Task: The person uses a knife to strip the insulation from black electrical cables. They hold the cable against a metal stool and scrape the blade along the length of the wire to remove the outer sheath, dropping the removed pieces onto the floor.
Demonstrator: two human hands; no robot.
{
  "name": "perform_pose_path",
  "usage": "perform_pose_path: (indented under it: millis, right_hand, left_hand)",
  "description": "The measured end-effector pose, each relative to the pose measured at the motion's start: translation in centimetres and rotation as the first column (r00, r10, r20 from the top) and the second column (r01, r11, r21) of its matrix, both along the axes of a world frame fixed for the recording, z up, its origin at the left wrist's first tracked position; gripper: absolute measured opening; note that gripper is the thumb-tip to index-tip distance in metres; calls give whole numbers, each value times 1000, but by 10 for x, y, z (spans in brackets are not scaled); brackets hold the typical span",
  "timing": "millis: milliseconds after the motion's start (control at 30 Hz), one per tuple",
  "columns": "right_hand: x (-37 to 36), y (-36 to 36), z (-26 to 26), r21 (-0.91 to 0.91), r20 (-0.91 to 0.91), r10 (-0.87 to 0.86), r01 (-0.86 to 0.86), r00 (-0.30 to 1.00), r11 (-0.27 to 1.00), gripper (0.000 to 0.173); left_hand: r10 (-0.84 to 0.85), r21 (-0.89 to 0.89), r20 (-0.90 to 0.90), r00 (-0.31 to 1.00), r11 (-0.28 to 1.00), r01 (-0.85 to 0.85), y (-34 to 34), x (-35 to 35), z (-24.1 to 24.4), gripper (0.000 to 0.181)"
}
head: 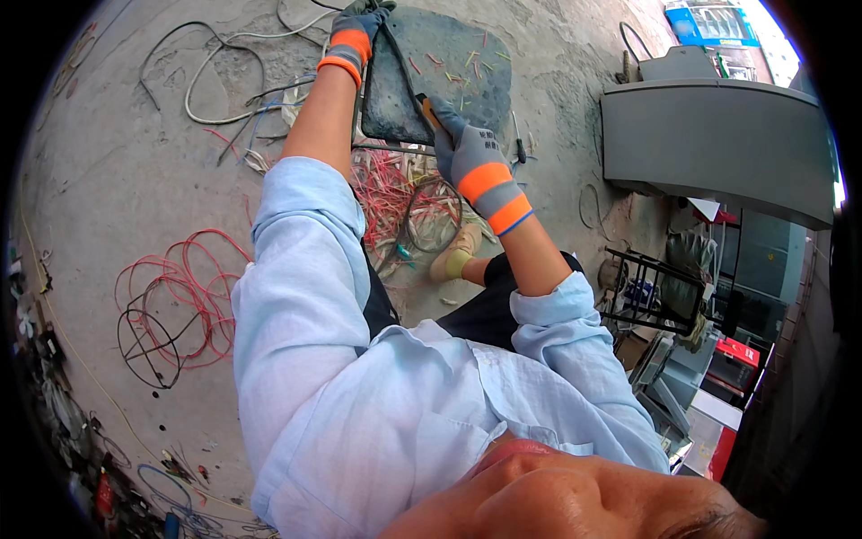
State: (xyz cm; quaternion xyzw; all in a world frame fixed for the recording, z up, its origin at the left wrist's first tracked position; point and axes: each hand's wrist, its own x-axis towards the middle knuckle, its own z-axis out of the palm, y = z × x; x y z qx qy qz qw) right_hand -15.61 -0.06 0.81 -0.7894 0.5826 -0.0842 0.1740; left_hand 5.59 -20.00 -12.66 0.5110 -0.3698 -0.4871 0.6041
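My gloved left hand point(363, 23) closes on a black cable point(399, 57) at the top, by the upper left corner of a dark flat board point(465, 101). From there the cable slants down across the board to my gloved right hand point(454, 128). That hand grips an orange-and-black tool handle point(428, 111) against the cable; its blade cannot be made out. Short red and yellow-green bits of wire insulation point(452, 77) are scattered on the board. Just right of the board lies a screwdriver point(519, 145). A heap of red and white stripped insulation point(384, 192) is below the board.
Loose grey and black cables point(202, 87) lie on the concrete floor at upper left, with coiled red wire point(192, 269) lower down. A large grey casing point(707, 141) stands at right, above a black metal rack point(653, 290). Assorted scrap point(60, 404) lines the left edge.
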Motion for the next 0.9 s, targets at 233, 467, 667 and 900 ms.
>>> perform_pose_path:
  millis: [233,467,667,900]
  right_hand:
    - [-9,6,6,30,-86,-1,4,996,1000,51]
    - [-15,18,21,170,36,-77,70,996,983,45]
    - [-32,25,6,59,72,5,-9,997,998,47]
    - [-39,33,9,99,30,11,-14,999,995,50]
  left_hand:
    - [44,0,138,990,999,-44,4,-1,3,30]
    - [121,-27,284,951,993,-118,-3,2,5,30]
    - [119,-42,378,918,993,-111,-8,2,9,31]
    - [84,-24,542,836,996,-85,-8,5,-7,31]
